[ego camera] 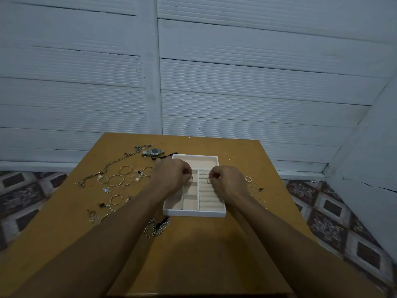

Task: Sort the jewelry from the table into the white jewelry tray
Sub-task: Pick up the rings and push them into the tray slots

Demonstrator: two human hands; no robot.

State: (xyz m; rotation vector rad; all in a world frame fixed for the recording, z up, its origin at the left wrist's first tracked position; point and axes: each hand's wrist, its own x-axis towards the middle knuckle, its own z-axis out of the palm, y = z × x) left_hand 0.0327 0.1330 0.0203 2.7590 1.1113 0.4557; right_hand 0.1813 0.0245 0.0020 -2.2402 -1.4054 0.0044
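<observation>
The left hand (171, 175) has its fingers curled, and they pinch a small pale metal ring (190, 179) at the tips. The right hand (227, 181) is curled in the same way and pinches a second small metal ring (208, 180). Both hands are above the white rectangular jewelry tray with beige lining (193, 212), which stands in the middle of the yellow-brown wooden table (214, 254).

The left ring is over the small square compartments on the 9 o'clock side of the tray. The right ring is at the far end of the ribbed ring section, on the 3 o'clock side. I cannot tell if either ring touches the lining.

Much jewelry lies on the table at 9 o'clock from the tray: a long gold link chain (116, 163), thin gold hoops (116, 180) and small pearl pieces (109, 208). At 11 o'clock, near the far corner of the tray, there is a silver wristwatch with a dark dial (153, 152). At 7 o'clock, just beside the near rim, lies a silver chain with a dark strap (158, 225). At 3 o'clock some small thin rings (253, 188) lie near the right wrist.
</observation>
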